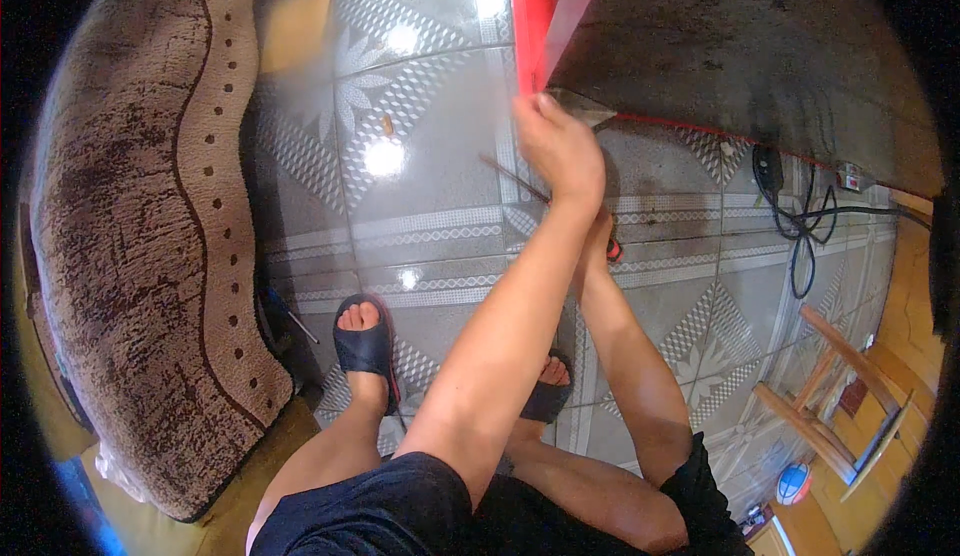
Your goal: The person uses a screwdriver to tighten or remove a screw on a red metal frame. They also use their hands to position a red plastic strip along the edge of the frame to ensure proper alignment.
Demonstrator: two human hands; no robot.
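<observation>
My left hand [557, 146] reaches forward and grips the lower corner of a large dark board [740, 46], where a red edge strip [535, 16] meets it. My right hand [598, 236] is just below, mostly hidden behind my left forearm. It is closed on a tool with a red handle [613, 249]. A thin dark rod [510, 176] sticks out to the left of my left wrist, above the tiled floor; it looks like the tool's shaft. My feet in dark sandals [365, 341] stand on the floor below.
A patterned grey tiled floor [420, 106] lies underneath. A brown upholstered sofa arm [140, 236] curves along the left. Black cables and a plug [800, 226] lie at the right beside the board. Wooden furniture legs [830, 376] and a small ball [793, 483] sit at the lower right.
</observation>
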